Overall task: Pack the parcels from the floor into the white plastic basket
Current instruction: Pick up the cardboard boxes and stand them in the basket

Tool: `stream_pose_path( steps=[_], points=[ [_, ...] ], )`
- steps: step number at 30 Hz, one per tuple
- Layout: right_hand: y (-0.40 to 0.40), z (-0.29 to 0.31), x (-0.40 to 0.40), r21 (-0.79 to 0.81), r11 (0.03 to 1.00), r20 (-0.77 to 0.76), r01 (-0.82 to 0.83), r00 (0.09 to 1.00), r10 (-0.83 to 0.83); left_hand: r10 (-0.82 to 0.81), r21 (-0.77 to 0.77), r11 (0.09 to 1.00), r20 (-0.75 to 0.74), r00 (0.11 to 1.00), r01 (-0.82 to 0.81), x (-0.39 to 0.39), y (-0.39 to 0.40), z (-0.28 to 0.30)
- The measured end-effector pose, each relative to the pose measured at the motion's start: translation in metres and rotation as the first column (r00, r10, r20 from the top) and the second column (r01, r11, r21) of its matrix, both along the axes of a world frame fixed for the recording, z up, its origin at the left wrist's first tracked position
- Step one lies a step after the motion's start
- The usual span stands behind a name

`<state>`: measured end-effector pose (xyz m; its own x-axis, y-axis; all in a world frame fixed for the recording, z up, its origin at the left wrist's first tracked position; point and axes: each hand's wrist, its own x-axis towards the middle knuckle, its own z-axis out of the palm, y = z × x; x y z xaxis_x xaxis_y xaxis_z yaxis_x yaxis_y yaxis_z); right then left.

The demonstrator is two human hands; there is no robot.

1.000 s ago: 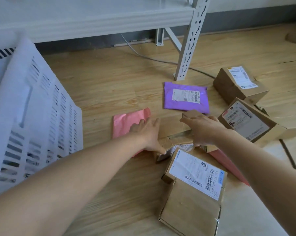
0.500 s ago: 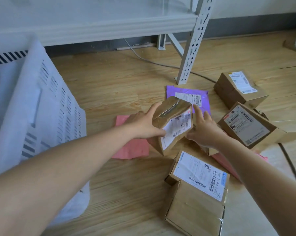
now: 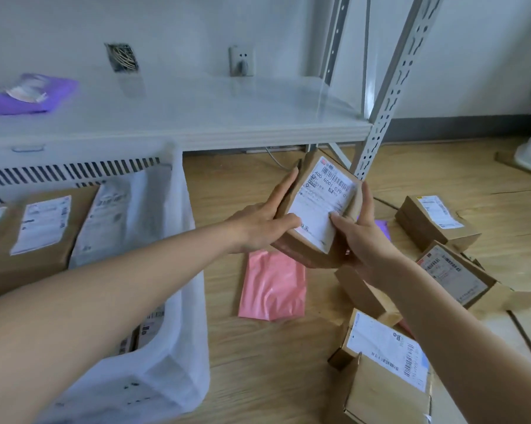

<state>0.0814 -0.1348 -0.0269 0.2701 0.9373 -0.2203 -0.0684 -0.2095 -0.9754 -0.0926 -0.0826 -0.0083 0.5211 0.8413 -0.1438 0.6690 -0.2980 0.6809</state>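
Both hands hold a brown cardboard parcel (image 3: 321, 206) with a white label in the air, above the floor and just right of the white plastic basket (image 3: 178, 289). My left hand (image 3: 267, 223) grips its left edge, thumb on the label. My right hand (image 3: 360, 237) grips its right edge and underside. Inside the basket lie several labelled parcels (image 3: 41, 228). On the floor rest a pink mailer (image 3: 273, 286), a purple mailer (image 3: 382, 229) mostly hidden by my right hand, and several brown boxes (image 3: 435, 220), (image 3: 455, 272), (image 3: 386, 356).
A white metal shelf (image 3: 197, 117) runs behind the basket, its slotted upright (image 3: 389, 96) just beyond the held parcel. A purple mailer (image 3: 22, 94) lies on the shelf at left. A cable (image 3: 275, 157) trails under the shelf. Wood floor shows between basket and boxes.
Both hands have lifted the brown parcel off the floor pile and turned its label toward me. The view has tilted up, showing the shelf and the basket's inside.
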Motion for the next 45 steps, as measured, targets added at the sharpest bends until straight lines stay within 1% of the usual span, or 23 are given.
stream_pose_path(
  steps=[3,7,9,12,15,19,23,25,28,30,32,34,36,38,41,43,45],
  points=[
    [0.002,0.024,-0.02,0.052,0.998,0.035,-0.048,0.998,0.046,-0.042,0.058,0.998,0.04,0.998,0.04,-0.024,0.002,0.021],
    [0.004,0.057,-0.053,0.103,0.982,0.115,-0.16,0.982,0.148,-0.13,0.029,0.991,0.155,0.979,0.127,-0.066,0.004,0.046],
    [0.006,0.069,-0.074,0.126,0.97,0.121,-0.206,0.974,0.191,-0.133,0.029,0.991,0.186,0.973,0.13,-0.094,0.003,0.058],
    [0.011,0.083,-0.112,0.138,0.953,0.093,-0.271,0.961,0.26,-0.066,0.015,0.998,0.243,0.968,0.064,-0.144,-0.001,0.073],
    [0.016,0.095,-0.157,0.133,0.931,0.108,-0.34,0.939,0.328,0.01,-0.041,0.999,0.289,0.957,0.001,-0.196,-0.008,0.086],
    [0.02,0.098,-0.216,0.044,0.89,0.104,-0.454,0.888,0.448,0.114,-0.154,0.986,0.308,0.945,-0.068,-0.265,-0.014,0.09],
    [0.018,0.094,-0.271,-0.068,0.819,0.071,-0.57,0.816,0.574,0.22,-0.379,0.92,0.281,0.934,-0.102,-0.333,-0.022,0.081],
    [0.016,0.089,-0.3,-0.13,0.778,0.056,-0.615,0.778,0.625,0.249,-0.454,0.883,0.23,0.941,-0.123,-0.361,-0.026,0.074],
    [0.014,0.08,-0.339,-0.231,0.706,0.063,-0.67,0.713,0.698,0.255,-0.527,0.838,0.154,0.954,-0.139,-0.397,-0.032,0.062],
    [0.013,0.076,-0.359,-0.274,0.657,0.042,-0.702,0.674,0.737,0.267,-0.583,0.8,0.132,0.955,-0.143,-0.421,-0.037,0.055],
    [0.011,0.073,-0.378,-0.317,0.601,0.025,-0.734,0.627,0.779,0.317,-0.627,0.76,0.128,0.94,-0.171,-0.441,-0.04,0.045],
    [0.011,0.066,-0.396,-0.374,0.557,0.025,-0.742,0.592,0.806,0.391,-0.636,0.738,0.127,0.912,-0.227,-0.453,-0.044,0.035],
    [0.011,0.055,-0.412,-0.432,0.499,0.005,-0.751,0.551,0.834,0.422,-0.607,0.749,0.127,0.898,-0.266,-0.46,-0.048,0.023],
    [0.009,0.04,-0.426,-0.478,0.455,-0.048,-0.751,0.54,0.84,0.415,-0.599,0.752,0.105,0.904,-0.276,-0.467,-0.051,0.009],
    [0.011,0.014,-0.441,-0.504,0.419,-0.109,-0.755,0.537,0.837,0.37,-0.626,0.733,0.038,0.928,-0.267,-0.483,-0.053,-0.012],
    [0.013,0.0,-0.451,-0.516,0.379,-0.149,-0.768,0.516,0.844,0.308,-0.671,0.702,-0.018,0.951,-0.24,-0.493,-0.05,-0.022],
    [0.018,-0.014,-0.46,-0.53,0.335,-0.157,-0.779,0.478,0.864,0.22,-0.732,0.652,-0.064,0.973,-0.196,-0.501,-0.044,-0.03]
  ],
)
